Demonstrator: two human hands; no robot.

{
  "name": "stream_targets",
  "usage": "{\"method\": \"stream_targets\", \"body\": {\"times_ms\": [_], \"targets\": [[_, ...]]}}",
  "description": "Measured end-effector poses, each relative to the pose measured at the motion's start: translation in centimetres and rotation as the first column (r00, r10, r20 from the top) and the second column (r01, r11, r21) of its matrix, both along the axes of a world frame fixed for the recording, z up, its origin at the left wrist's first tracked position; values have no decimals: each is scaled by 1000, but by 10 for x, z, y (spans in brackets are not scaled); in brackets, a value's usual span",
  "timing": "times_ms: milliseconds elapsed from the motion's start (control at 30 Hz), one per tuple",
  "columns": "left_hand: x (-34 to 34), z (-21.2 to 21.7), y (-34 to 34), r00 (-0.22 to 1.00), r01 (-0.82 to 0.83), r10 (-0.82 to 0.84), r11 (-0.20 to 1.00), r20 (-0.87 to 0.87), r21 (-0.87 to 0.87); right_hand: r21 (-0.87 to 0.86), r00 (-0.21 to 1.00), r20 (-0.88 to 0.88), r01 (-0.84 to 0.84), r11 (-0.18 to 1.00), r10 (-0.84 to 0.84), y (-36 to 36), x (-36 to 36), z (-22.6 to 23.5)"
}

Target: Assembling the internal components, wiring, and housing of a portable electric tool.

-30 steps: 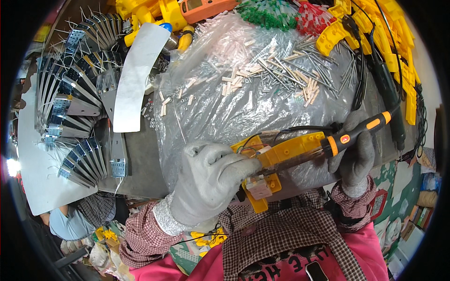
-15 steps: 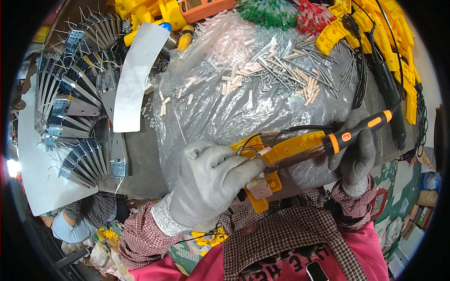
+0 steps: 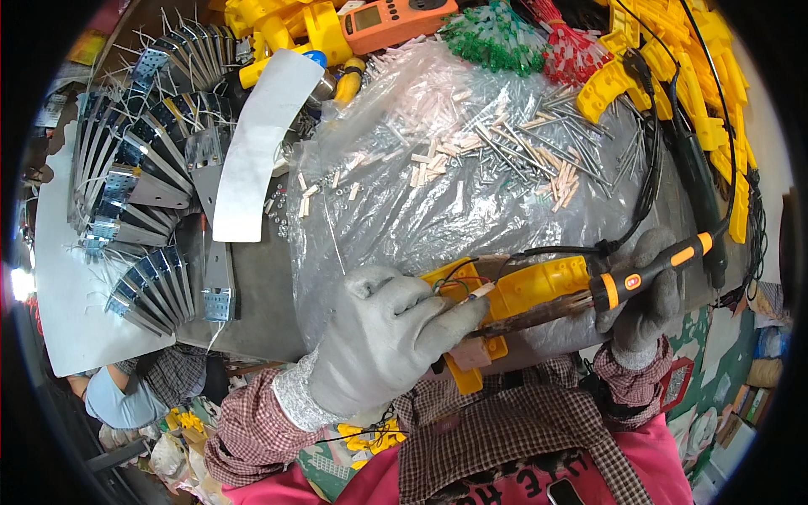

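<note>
My left hand, in a grey glove, is closed around the left end of a yellow plastic housing, held above the front edge of the bench. Thin coloured wires come out of the housing by my fingertips. In my gloved right hand is a soldering iron with a black and orange handle. Its long, brown-stained shaft slants down-left across the housing. The tip ends close to my left fingers, and I cannot tell whether it touches. A pale pinkish block sits below the shaft.
Clear plastic sheeting covers the middle, bearing loose screws and pale sleeves. Metal plates with wires and a white strip lie left. Green and red bundles, an orange meter and yellow housings stand behind.
The soldering iron and my right hand have shifted slightly right and down. The shaft now lies over the pale block. The whole view has moved a little.
</note>
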State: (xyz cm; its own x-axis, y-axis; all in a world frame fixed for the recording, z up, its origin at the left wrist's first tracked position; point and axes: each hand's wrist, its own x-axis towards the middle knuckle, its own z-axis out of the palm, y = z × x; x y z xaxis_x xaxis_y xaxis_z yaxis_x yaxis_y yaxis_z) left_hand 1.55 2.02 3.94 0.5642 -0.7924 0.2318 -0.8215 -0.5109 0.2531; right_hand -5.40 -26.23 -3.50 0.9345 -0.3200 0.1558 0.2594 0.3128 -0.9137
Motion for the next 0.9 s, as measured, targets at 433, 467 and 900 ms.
{"method": "stream_targets", "body": {"times_ms": [433,467,900], "targets": [[1,2,-1,1000,-4,4,999,-10,44,16,999,-29,21,1000,-21,2,1,3],[1,1,-1,1000,-2,2,999,8,32,15,999,-31,20,1000,-20,2,1,2],[0,-5,1,998,-9,10,1000,55,-21,31,999,-18,33,999,-32,-1,0,-1]]}}
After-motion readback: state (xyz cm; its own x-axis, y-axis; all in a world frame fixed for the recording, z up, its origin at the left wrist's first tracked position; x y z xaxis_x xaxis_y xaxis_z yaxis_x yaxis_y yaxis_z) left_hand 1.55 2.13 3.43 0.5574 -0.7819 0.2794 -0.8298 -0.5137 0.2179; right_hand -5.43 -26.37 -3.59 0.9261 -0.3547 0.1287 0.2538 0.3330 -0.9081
